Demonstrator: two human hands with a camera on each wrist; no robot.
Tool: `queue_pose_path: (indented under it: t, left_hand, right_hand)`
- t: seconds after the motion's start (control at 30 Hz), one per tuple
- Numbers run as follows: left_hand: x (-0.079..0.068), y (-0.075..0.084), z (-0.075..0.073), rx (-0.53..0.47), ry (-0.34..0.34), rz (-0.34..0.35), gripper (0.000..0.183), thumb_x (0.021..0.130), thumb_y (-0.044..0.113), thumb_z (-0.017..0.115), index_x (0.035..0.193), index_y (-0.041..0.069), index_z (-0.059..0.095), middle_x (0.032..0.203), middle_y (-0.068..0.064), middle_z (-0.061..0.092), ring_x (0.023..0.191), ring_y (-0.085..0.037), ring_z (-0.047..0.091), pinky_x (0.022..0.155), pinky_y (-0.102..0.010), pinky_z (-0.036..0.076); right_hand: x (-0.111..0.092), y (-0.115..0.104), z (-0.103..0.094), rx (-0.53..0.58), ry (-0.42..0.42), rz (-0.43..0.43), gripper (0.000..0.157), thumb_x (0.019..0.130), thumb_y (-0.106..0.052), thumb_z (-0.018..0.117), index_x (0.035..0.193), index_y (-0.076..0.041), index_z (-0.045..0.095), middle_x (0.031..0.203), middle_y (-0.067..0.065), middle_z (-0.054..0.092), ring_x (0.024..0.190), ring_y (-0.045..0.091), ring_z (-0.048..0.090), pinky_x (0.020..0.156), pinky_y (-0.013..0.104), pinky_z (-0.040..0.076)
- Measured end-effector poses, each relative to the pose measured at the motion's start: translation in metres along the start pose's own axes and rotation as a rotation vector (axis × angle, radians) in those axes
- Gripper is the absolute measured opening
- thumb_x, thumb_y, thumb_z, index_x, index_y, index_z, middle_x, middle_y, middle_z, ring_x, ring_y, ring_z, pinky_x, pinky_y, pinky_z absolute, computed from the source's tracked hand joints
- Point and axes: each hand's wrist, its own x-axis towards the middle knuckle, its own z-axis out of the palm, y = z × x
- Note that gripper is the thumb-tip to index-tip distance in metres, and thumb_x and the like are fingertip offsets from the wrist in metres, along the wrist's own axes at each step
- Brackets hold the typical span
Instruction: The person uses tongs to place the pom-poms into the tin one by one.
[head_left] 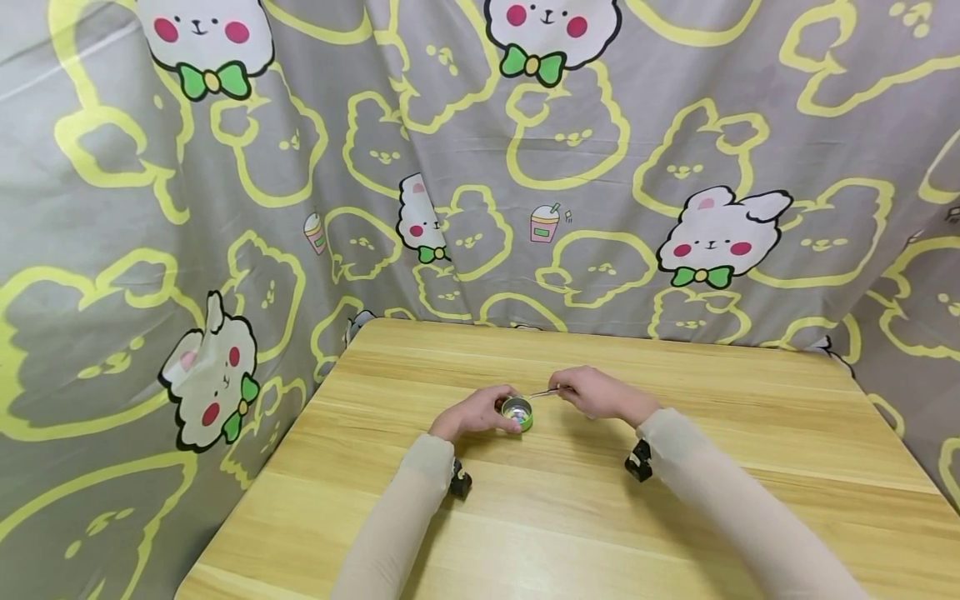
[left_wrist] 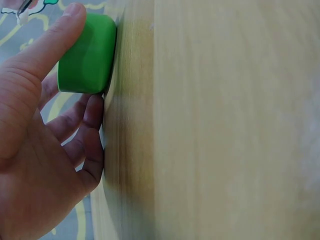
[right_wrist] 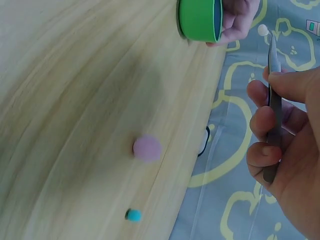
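Observation:
My left hand [head_left: 480,410] grips a round green tin [left_wrist: 89,55] on the table, thumb on the near side and fingers round the far side. The tin is uncovered at the top, with small multicoloured bits inside in the head view. My right hand [right_wrist: 292,115] holds metal tweezers [right_wrist: 274,112], pinched between thumb and fingers, pointing toward the tin. At the tweezers' tips is a small white ball [right_wrist: 263,30], close to the tin's rim. On the table below the right hand lie a pink pom-pom [right_wrist: 147,148] and a smaller blue pom-pom [right_wrist: 134,215].
The wooden table [head_left: 525,533] spreads round both hands. A grey curtain [head_left: 480,275] with yellow outlines and white cartoon animals hangs behind the table and along its sides. Black wrist mounts [head_left: 639,461] sit beneath the sleeves.

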Motion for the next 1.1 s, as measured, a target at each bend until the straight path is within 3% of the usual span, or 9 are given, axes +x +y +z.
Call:
queue_pose_path:
  t: [0.3, 0.77, 1.1]
  left_hand:
    - [0.0, 0.001, 0.0, -0.007, -0.002, -0.007, 0.042, 0.079, 0.022, 0.079, 0.115, 0.017, 0.058, 0.1, 0.002, 0.061, 0.088, -0.012, 0.055, 0.078, -0.03, 0.045]
    - [0.0, 0.002, 0.001, 0.005, -0.004, -0.013, 0.042, 0.079, 0.022, 0.079, 0.114, 0.017, 0.058, 0.099, 0.003, 0.06, 0.088, -0.013, 0.055, 0.078, -0.03, 0.045]
    - [-0.001, 0.004, 0.0, 0.003, 0.001, -0.007, 0.042, 0.08, 0.021, 0.078, 0.116, 0.016, 0.058, 0.101, 0.003, 0.06, 0.09, -0.013, 0.055, 0.079, -0.031, 0.044]
  right_hand:
    - [0.008, -0.003, 0.009, -0.048, 0.023, -0.038, 0.017, 0.094, -0.002, 0.052, 0.103, -0.009, 0.065, 0.093, 0.002, 0.066, 0.081, 0.011, 0.059, 0.071, 0.032, 0.048]
    - [0.016, 0.001, 0.021, -0.03, -0.002, -0.042, 0.016, 0.094, -0.002, 0.052, 0.101, -0.009, 0.065, 0.096, 0.008, 0.067, 0.08, 0.012, 0.057, 0.07, 0.033, 0.047]
    - [0.019, -0.001, 0.025, -0.096, 0.014, -0.071, 0.015, 0.092, -0.001, 0.052, 0.098, -0.008, 0.064, 0.093, 0.005, 0.066, 0.083, 0.015, 0.06, 0.075, 0.035, 0.049]
